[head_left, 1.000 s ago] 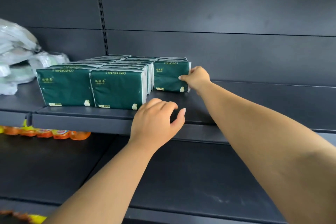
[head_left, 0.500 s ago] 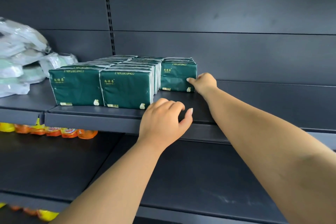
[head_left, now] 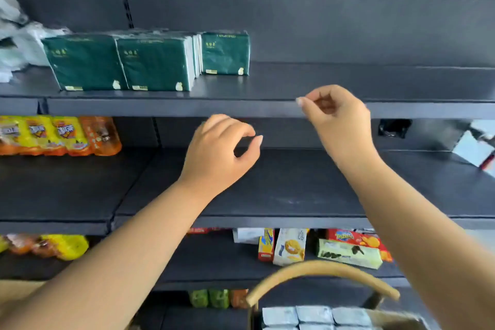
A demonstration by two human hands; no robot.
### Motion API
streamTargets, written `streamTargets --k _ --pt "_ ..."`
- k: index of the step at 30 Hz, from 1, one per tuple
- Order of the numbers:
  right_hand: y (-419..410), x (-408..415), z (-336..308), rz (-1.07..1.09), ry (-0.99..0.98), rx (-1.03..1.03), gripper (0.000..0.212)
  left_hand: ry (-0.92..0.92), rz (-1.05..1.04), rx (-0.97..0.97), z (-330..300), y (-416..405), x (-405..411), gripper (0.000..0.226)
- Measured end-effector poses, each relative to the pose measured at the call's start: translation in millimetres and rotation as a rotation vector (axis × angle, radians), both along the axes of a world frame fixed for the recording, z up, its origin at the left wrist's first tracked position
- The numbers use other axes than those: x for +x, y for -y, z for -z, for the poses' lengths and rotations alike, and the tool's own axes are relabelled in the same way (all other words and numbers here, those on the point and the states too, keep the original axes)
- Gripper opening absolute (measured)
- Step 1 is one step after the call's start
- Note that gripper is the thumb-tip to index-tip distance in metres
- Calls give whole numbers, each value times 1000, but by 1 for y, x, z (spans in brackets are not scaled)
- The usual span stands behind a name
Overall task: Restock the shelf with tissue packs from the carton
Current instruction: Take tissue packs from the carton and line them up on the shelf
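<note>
Nearest to you, an open brown cardboard carton (head_left: 385, 316) holds pale wrapped tissue packs (head_left: 313, 315) under a curved tan handle (head_left: 321, 269). Above it, your left hand (head_left: 219, 153) and your right hand (head_left: 337, 118) hang in the air with loosely curled fingers and hold nothing. Farther back, the dark green tissue packs (head_left: 150, 61) stand in rows on the dark grey metal shelf (head_left: 321, 83), well apart from both hands.

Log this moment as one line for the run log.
left hand: empty, loosely curled | right hand: empty, loosely curled | green tissue packs: on shelf
</note>
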State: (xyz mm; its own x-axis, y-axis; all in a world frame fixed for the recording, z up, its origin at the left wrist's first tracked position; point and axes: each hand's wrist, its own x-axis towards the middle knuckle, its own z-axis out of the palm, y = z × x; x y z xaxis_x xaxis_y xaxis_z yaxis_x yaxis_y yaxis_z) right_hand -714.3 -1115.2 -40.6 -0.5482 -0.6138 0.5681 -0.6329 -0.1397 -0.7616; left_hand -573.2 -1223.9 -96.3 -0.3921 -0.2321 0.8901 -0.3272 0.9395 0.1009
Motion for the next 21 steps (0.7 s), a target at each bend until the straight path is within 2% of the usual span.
streamTargets --k 3,9,13,17,19,21 --pt "-46 11 57 15 72 86 24 73 52 73 55 -43 17 28" --pt "-121 27 205 78 258 503 13 316 88 361 180 -117 48 26" --pt "-170 47 289 100 429 760 12 473 85 483 241 -158 69 24" --pt "-210 62 358 118 513 1024 17 667 85 632 293 -201 83 28" --pt "-220 67 387 125 656 1124 22 737 68 734 312 -218 88 29" --pt "-222 71 412 145 946 1160 28 791 41 824 329 -232 92 29"
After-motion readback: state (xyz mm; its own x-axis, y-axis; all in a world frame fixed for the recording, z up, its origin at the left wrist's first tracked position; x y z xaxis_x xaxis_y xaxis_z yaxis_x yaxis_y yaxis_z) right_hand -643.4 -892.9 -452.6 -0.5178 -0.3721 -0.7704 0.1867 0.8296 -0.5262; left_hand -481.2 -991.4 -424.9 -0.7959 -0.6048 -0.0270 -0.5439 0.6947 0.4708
